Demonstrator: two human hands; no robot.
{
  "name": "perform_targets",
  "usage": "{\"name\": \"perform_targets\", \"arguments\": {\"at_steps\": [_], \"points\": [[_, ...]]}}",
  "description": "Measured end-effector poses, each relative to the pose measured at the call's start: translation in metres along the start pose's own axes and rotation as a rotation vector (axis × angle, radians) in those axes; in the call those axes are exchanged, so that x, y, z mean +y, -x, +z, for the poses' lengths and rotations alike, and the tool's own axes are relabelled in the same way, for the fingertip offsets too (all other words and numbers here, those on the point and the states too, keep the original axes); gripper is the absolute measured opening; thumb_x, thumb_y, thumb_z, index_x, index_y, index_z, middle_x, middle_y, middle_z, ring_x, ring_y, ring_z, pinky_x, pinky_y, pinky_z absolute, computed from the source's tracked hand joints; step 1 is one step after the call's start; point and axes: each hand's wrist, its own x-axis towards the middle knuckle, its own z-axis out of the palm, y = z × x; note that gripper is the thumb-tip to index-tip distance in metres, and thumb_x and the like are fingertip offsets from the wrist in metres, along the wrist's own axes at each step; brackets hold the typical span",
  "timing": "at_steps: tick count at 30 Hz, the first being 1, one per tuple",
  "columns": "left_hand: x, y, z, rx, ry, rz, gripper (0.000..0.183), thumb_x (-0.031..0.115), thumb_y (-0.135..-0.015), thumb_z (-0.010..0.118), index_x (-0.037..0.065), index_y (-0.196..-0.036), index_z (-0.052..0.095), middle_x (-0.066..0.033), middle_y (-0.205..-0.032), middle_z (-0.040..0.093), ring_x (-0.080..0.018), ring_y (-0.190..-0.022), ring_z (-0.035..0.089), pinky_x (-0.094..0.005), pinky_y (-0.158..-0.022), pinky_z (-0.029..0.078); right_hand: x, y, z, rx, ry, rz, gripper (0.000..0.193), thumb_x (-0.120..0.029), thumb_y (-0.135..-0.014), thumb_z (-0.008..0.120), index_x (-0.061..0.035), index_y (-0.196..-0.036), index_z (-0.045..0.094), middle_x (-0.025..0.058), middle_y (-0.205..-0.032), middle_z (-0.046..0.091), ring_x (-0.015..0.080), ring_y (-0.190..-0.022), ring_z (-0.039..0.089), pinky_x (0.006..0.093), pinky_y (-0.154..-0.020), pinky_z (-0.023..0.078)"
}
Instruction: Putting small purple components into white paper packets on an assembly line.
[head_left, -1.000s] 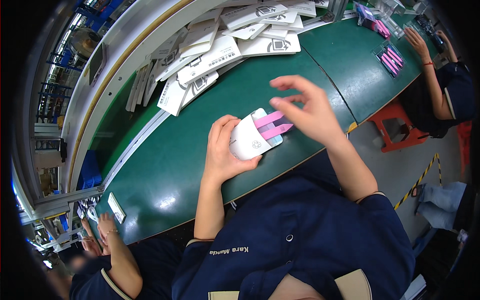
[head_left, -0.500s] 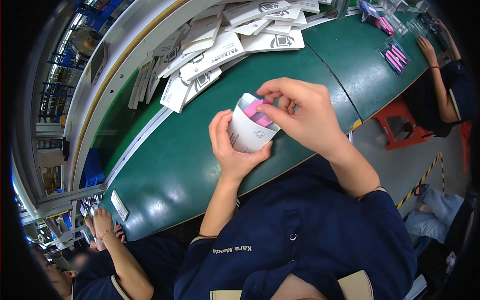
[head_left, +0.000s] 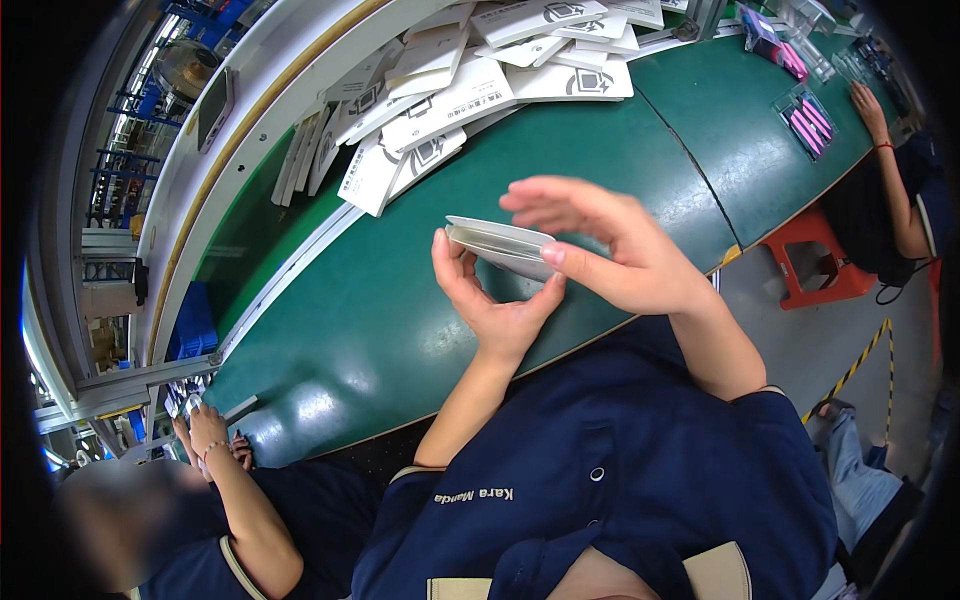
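Cardboard sleeve (head_left: 508, 258), white and flat, is in the left hand (head_left: 495, 315), above the green table (head_left: 350, 330). This hand holds it between the fingers at its left end and the thumb at its right lower corner; its thin layered edge shows, but what is inside I cannot tell. Right hand (head_left: 635, 255) is wide, the thumb apart from the blurred fingers. Its thumb tip is at the right end of the sleeve; whether it presses there, I cannot tell.

Beyond both hands, a loose pile of flat white boxes (head_left: 455, 105) occupies the far side of the table. To the left of the left hand, a metal rail (head_left: 290, 268) runs along the table, and farther left is a blue bin (head_left: 193, 325). Far beyond the right hand and to its right lies a clear tray (head_left: 818, 150) with pink strips (head_left: 808, 125); near it, a co-worker's hand (head_left: 870, 110) rests at the table. A red plastic stool (head_left: 795, 258) is on the floor to the right of the right hand. Well left of the left hand, and nearer to the body, another co-worker's hand (head_left: 208, 430) is at the table's end.
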Motion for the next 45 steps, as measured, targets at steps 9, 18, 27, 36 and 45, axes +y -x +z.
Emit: {"name": "perform_targets", "arguments": {"at_steps": [9, 18, 27, 36, 45], "points": [[0.008, -0.013, 0.006, 0.021, 0.276, 0.11, 0.073, 0.012, -0.075, 0.089, 0.009, -0.123, 0.034, -0.0141, -0.13, 0.042, -0.0225, -0.116, 0.049, -0.0374, -0.099, 0.043, 0.031, 0.005, 0.033, 0.173, -0.432, 0.133, 0.025, 0.0, -0.096, 0.051, 0.0047, -0.115, 0.068, 0.0116, -0.111, 0.071, 0.0191, -0.101, 0.068, 0.0322, -0.092, 0.053], [0.031, -0.031, -0.011, -0.043, 0.718, -0.245, 0.023, 0.006, -0.098, 0.061, 0.012, -0.113, 0.044, -0.014, -0.113, 0.062, -0.0213, -0.105, 0.058, -0.0378, -0.097, 0.044, 0.048, 0.008, 0.027, 0.195, 0.192, -0.348, 0.015, 0.003, -0.09, 0.065, 0.0001, -0.105, 0.066, 0.0134, -0.11, 0.066, 0.021, -0.096, 0.068, 0.0311, -0.08, 0.056], [0.032, -0.03, -0.008, 0.013, 0.565, -0.141, 0.016, 0.004, -0.098, 0.061, 0.01, -0.108, 0.05, -0.012, -0.103, 0.063, -0.0191, -0.097, 0.059, -0.035, -0.09, 0.046, 0.044, 0.009, 0.037, 0.247, -0.45, -0.092, 0.012, -0.002, -0.099, 0.057, -0.0038, -0.106, 0.047, 0.0138, -0.108, 0.064, 0.0147, -0.1, 0.061, 0.0316, -0.09, 0.051], [0.018, -0.024, -0.01, 0.022, 0.521, -0.072, 0.014, 0.012, -0.099, 0.061, 0.006, -0.105, 0.051, -0.0144, -0.103, 0.063, -0.0218, -0.098, 0.061, -0.0383, -0.091, 0.05, 0.062, 0.017, 0.043, 0.285, -0.174, -0.279, 0.014, -0.003, -0.099, 0.057, -0.0053, -0.106, 0.046, 0.0173, -0.109, 0.066, 0.0171, -0.094, 0.065, 0.033, -0.084, 0.052], [0.03, -0.025, -0.069, -0.073, 0.618, -0.88, 0.062, 0.021, -0.105, 0.049, 0.005, -0.157, 0.019, -0.0208, -0.142, 0.048, -0.0284, -0.13, 0.051, -0.0404, -0.107, 0.043, 0.06, 0.016, 0.033, -0.181, 0.751, -0.713, 0.024, -0.019, -0.077, 0.077, -0.0067, -0.072, 0.057, 0.0117, -0.11, 0.07, 0.0373, -0.107, 0.067, 0.0512, -0.097, 0.051]]}}
